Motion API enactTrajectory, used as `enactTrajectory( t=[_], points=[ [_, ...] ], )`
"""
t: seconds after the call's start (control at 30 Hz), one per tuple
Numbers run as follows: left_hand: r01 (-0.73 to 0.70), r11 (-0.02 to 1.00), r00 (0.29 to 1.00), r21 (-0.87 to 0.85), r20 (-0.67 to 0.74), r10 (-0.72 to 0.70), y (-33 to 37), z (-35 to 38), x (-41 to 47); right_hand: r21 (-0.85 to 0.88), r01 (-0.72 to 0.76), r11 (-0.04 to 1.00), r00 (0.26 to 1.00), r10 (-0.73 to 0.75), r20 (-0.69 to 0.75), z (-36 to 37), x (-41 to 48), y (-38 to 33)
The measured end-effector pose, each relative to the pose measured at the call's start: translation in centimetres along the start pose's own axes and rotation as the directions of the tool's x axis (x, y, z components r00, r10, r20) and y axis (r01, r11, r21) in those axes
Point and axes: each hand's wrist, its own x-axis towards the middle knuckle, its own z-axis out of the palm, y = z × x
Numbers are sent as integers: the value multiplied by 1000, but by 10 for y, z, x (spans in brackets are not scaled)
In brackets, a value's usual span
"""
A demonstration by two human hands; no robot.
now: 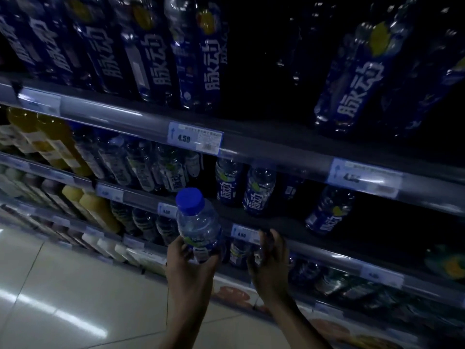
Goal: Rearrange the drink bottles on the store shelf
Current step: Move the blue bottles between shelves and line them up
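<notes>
Your left hand holds a bottle upright in front of a dim store shelf, fingers clamped around its lower half, over the label. The bottle is clear with a blue cap, and the cap rises level with the shelf rail just behind it. Your right hand hangs just right of the bottle, apart from it, fingers spread and loosely curled toward a lower rail; it grips nothing that can be made out, though dark bottles sit close behind the fingertips.

Right of the held bottle and a little above it, two blue-labelled bottles stand side by side on the shelf, with a third well apart farther right and dark, bare shelf between. Above the bottle, a price tag reading 4.50 is clipped to the higher rail, and over that rail runs a tight row of tall blue bottles. Left of the bottle, yellow drinks fill the shelf ends, with clear bottles between them and your hand. Pale floor tiles lie below and to the left, catching streaks of light.
</notes>
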Motion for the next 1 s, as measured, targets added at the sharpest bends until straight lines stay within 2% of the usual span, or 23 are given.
enactTrajectory(
  t=[0.13,0.27,0.73,0.9,1.0],
  points=[
    [-2,999,1000,-36,-14,1,-16,11,17,-227,69,971,994,-86,-63,16,3,9],
    [3,1000,1000,-29,-13,-3,-28,15,35,-312,88,946,983,-133,-128,33,2,14],
    [-69,997,994,35,85,66,-16,28,33,-342,111,933,981,-157,-111,31,2,23],
    [-57,998,992,27,117,54,-13,30,29,-269,125,955,979,-163,-124,23,2,23],
    [-49,998,990,38,132,43,-14,32,27,-181,69,981,972,-107,-207,12,8,28]
  ],
)
